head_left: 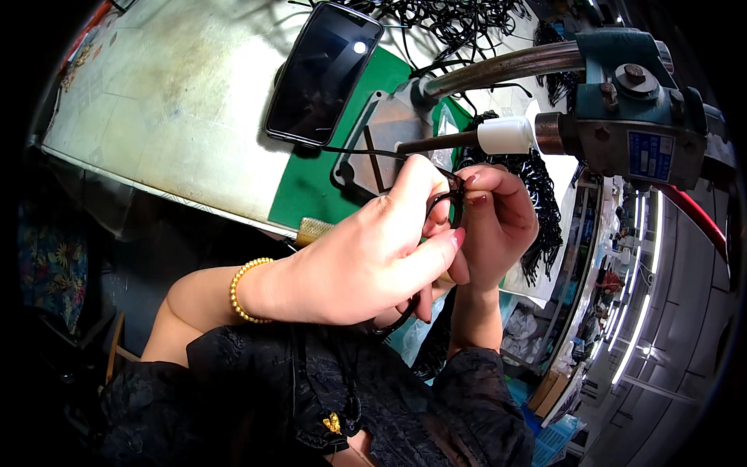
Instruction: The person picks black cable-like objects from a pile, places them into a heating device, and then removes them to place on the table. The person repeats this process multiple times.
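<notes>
My left hand [366, 253], with a gold bead bracelet [235, 292] at its wrist, is closed round a thin black cord [440, 199]. Thumb and fingers of my right hand [498, 222] pinch the same cord where it loops. One strand runs left from the fingers across a metal machine base [372, 148]. Another part of the cord comes out below my left hand. Just beyond both hands stands a bench press with a green head [622, 86] and a steel rod ending in a white sleeve [504, 135]. My curled fingers hide part of the loop.
A black phone [323, 74] rests at the edge of a green mat [299, 183] on the pale table [171, 86]. A tangle of black cords [459, 27] lies at the back. More black cords [545, 210] hang beyond my right hand. Shelves and lights fill the right side.
</notes>
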The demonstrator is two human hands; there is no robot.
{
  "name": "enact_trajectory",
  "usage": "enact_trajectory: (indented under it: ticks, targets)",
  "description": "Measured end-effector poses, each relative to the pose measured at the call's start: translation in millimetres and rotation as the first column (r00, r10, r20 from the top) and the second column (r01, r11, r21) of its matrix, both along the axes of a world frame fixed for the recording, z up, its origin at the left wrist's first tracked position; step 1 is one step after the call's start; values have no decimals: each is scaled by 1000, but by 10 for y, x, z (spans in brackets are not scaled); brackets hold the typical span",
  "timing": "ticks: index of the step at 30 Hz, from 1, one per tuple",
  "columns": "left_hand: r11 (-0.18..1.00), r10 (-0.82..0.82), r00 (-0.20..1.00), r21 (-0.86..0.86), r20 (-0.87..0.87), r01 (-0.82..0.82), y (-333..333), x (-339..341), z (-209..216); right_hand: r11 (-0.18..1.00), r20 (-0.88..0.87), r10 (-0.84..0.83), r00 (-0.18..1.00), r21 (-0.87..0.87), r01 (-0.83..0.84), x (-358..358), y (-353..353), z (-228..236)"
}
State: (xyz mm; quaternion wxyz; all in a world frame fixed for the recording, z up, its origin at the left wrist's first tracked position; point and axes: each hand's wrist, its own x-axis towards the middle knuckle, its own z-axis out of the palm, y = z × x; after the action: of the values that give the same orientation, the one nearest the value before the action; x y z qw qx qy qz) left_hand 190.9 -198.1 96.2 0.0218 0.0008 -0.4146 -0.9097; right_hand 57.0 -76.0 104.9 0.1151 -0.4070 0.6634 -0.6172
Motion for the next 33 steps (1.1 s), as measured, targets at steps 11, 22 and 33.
enact_trajectory:
  ticks: [11, 22, 33]
  targets:
    - [1000, -24, 999, 10, -28, 24, -33, -44, 44, 998, 89, -36, 995, 58, 31, 43, -15, 161]
    - [959, 281, 937, 111, -210, -263, 50, -640, 153, 738, -790, -602, 115, -495, 459, -972, 309, 363]
    - [926, 378, 889, 111, -256, -362, 192, -785, 138, 918, -781, -95, 617, -308, -248, -227, 514, 1416]
